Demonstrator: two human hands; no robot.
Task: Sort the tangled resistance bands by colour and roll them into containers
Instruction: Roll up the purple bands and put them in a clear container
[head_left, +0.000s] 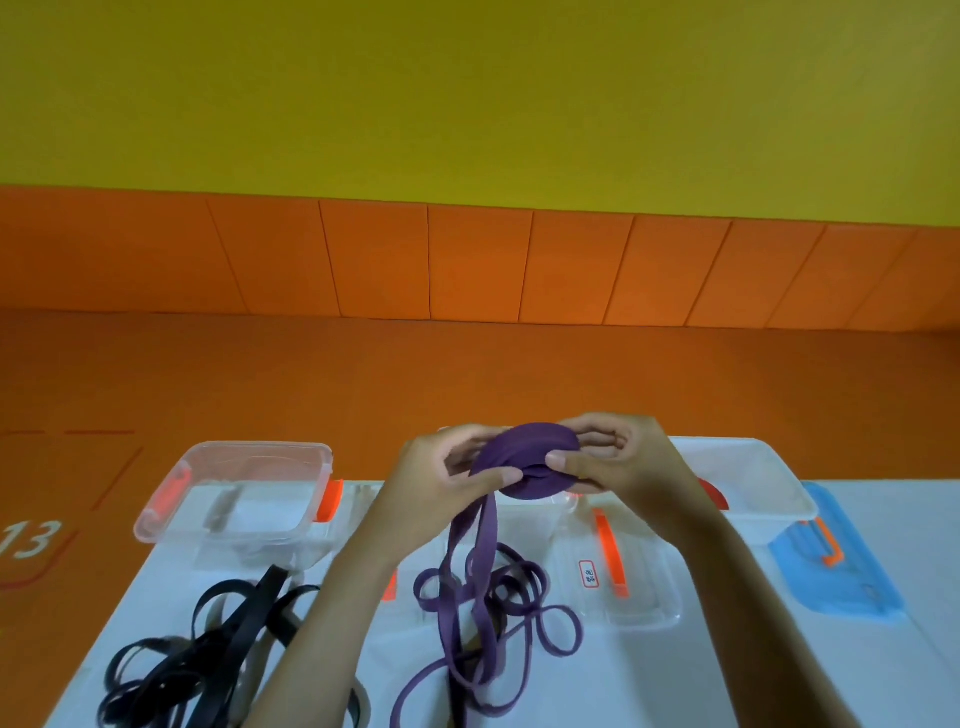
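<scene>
A: Item one, the hands?

B: Left hand (447, 478) and right hand (618, 457), raised together above the table, both clamped on one purple coil (524, 462). Thumbs press its near face, fingers (597, 439) wrap behind. Judged purpose: pinching the wound turns flat so they cannot spring loose while more band is fed on.

A: Item two, the loose stock?

B: Purple resistance band (467, 587), the unwound tail. It hangs from the coil beside the left thumb and drops to a looped heap on the white table (779, 665) just below. It looks slack, probably so that it feeds up freely. Rolling is part done; much band is left.

A: Item three, other bands?

B: Black resistance bands (218, 649), a tangled heap at the left, apart from the purple. The colours appear already separated.

A: Containers?

B: Clear tub, orange latches (234, 493), left, open, nothing in it that I can make out. A second clear tub (748, 488) at right, behind the right wrist; contents unclear. A clear lid with orange clip (628, 571) lies flat between them, and a blue lid (841, 561) far right. All lids are off, presumably ready to receive rolls.

A: Writing?

B: Small red-bordered label (589, 573) on the clear lid, characters too small to read. The floor (363, 374) bears the number "13" at far left.
</scene>
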